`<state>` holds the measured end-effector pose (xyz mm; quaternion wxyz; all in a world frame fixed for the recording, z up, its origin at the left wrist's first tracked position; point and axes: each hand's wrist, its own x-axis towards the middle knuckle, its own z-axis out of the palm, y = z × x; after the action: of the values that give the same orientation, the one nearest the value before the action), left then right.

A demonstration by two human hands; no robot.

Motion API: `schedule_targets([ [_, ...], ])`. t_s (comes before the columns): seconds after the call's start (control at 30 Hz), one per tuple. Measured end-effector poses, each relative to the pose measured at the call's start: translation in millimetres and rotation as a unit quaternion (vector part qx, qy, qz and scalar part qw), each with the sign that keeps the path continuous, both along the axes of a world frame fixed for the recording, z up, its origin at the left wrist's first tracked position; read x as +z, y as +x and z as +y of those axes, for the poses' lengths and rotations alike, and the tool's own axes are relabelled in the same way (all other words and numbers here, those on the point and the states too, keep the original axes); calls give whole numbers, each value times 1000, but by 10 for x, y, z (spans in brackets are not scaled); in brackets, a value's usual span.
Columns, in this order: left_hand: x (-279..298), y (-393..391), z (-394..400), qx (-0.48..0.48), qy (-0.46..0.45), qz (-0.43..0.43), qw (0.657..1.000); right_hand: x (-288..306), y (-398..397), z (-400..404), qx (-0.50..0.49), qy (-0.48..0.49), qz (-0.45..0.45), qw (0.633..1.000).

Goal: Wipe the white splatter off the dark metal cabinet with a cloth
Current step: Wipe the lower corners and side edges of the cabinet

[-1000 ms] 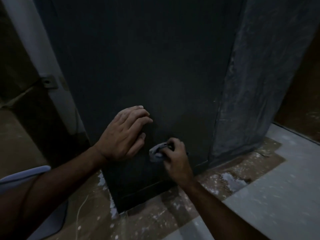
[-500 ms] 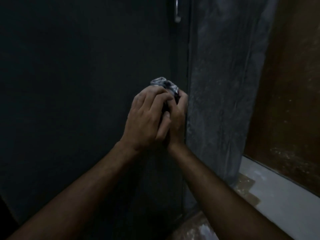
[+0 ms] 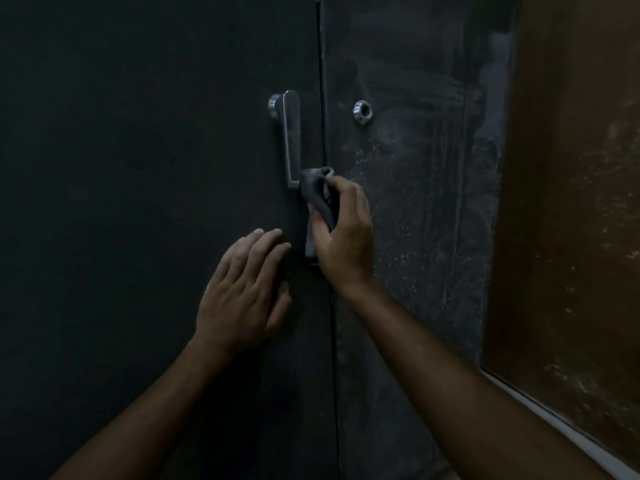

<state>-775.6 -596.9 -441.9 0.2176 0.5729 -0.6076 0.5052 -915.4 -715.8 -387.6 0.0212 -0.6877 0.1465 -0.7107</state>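
Right hand (image 3: 341,233) curled around a crumpled grey cloth (image 3: 318,195), pressing it against the tall dark metal cabinet (image 3: 138,168) at the seam between its two doors, just at 5 o'clock from the lower tip of the long silver lever handle (image 3: 290,140). Cloth touching or nearly touching that tip; cannot tell which. Left hand (image 3: 246,292) laid flat on the left door at 7 o'clock from the cloth, fingers straight and together, holding nothing. Round silver keyhole fitting (image 3: 362,112) on the right door, at 1 o'clock from the cloth. Fine white splatter (image 3: 398,216) and pale streaks over the right door, at 3 o'clock from the right hand; left door plain dark. Brown speckled wall (image 3: 571,202) far right, pale floor strip (image 3: 568,431) at 4 o'clock.
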Motion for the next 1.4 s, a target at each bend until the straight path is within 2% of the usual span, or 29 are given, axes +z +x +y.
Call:
schedule_targets([
  [0.17, 3, 5, -26, 41, 0, -16, 999, 590, 23, -216, -37, -14, 3, 999],
  [0.37, -29, 21, -77, 79, 0, -38, 996, 543, 159, -174, 6, 62, -96, 993],
  [0.5, -46, 22, -109, 96, -3, -44, 994, 677, 195, -81, -14, 60, -102, 993],
  [0.77, -22, -25, -116, 95, -24, -23, 995, 1925, 31, -259, -46, 8, -51, 998],
  [0.87, -22, -16, -105, 101, -17, -32, 994, 1896, 43, -299, -24, 46, -95, 994],
  [0.93, -20, -14, -107, 111, -16, -38, 993, 1669, 7, -344, -60, 54, -102, 992],
  [1.0, -25, -20, -119, 119, -13, -42, 992, 1261, -92, -373, -108, 6, -17, 994],
  [1.07, -29, -32, -129, 131, -12, -48, 990, 929, -229, -392, -116, -48, 75, 989],
  [1.13, -31, -36, -129, 141, -9, -51, 989, 1121, -304, -489, -103, -34, 74, 991],
  [1.27, -38, -21, -149, 148, -9, -59, 987, 2107, -192, -546, -79, 60, -58, 993],
  [1.33, -45, -17, -156, 152, -9, -62, 986, 2053, -67, -467, -84, 23, -57, 995],
  [1.4, -46, -22, -159, 158, -7, -66, 985, 1574, 17, -398, -158, -47, 1, 986],
])
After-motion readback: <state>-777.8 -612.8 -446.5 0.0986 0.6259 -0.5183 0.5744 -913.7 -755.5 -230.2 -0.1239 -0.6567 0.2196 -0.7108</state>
